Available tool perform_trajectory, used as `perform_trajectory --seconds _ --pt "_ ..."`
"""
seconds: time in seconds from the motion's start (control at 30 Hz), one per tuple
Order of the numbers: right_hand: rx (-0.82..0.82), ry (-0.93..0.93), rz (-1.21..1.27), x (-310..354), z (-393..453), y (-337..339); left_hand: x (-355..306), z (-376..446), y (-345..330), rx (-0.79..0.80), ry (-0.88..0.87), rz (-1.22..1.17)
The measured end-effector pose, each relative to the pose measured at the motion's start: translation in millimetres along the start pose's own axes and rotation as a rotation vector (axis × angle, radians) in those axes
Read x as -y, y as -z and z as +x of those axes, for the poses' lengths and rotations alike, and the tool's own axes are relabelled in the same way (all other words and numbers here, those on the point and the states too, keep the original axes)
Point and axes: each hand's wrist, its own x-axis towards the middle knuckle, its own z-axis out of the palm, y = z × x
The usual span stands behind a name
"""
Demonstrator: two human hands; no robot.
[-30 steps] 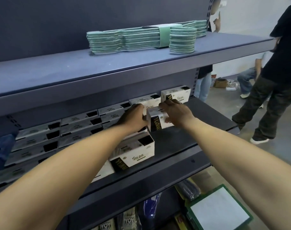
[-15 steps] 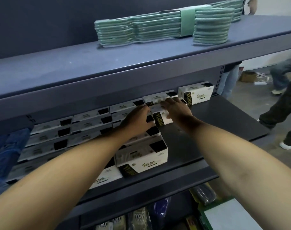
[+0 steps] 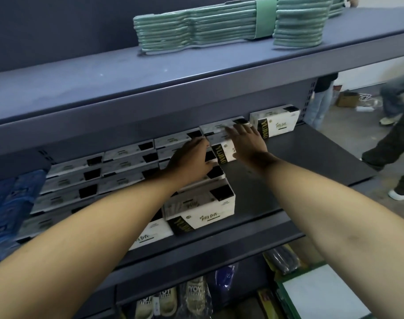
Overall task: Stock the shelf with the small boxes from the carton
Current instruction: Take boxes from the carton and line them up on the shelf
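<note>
Hands both on the middle shelf (image 3: 311,157), deep toward its back edge. Left hand (image 3: 191,162) lies flat on the stacked white boxes (image 3: 127,162), fingers straight and together. Right hand (image 3: 248,143) rests on a YUJIAO box (image 3: 226,153) at the row's right end, fingers spread, slightly blurred. Single box (image 3: 275,122) stands just beside, at the back right corner. Front box (image 3: 201,208) sits near the front edge. Green hangers (image 3: 196,28) on the top shelf.

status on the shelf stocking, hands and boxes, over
Left hand flat on the stacked rows. Right hand open, pressing the white box into the back row. Lone box at far right, bare shelf beside it. Nothing in the way.
</note>
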Motion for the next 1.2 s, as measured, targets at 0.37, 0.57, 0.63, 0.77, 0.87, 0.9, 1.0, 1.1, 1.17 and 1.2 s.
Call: perform_trajectory --seconds 0.37,0.57,0.63,0.77,0.87,0.9,1.0,1.1,1.17,1.2 --pt "0.031 -0.238 -0.042 6.3 -180.1 74.1 -93.0 -47.9 -18.6 0.143 -0.285 -0.063" --pt "0.148 -0.434 -0.062 25.0 -330.8 71.6 -146.5 -141.1 -79.6 0.317 -0.504 -0.086" --pt "0.19 -0.521 -0.061 34.6 -377.8 67.5 -157.5 -173.3 -100.1 0.38 -0.549 -0.08" --pt "0.275 -0.651 -0.059 51.7 -456.0 57.8 -182.2 -224.9 -132.4 0.465 -0.628 -0.074" --pt "0.313 -0.738 -0.049 59.4 -498.4 50.2 -199.5 -252.9 -152.2 0.522 -0.679 -0.058" --pt "0.325 -0.761 -0.055 60.4 -510.8 47.7 -205.1 -260.9 -159.2 0.534 -0.698 -0.045" --pt "0.348 -0.822 -0.043 60.0 -545.1 40.4 -222.4 -281.0 -180.8 0.576 -0.727 -0.033" --pt "0.348 -0.869 -0.015 50.2 -576.1 30.6 -242.4 -295.0 -202.4 0.604 -0.752 -0.052" --pt "0.351 -0.912 0.016 38.2 -597.0 22.0 -256.1 -302.9 -219.7 0.623 -0.749 -0.065" --pt "0.358 -0.926 0.023 31.1 -607.5 16.6 -262.8 -305.9 -229.7 0.636 -0.748 -0.066"
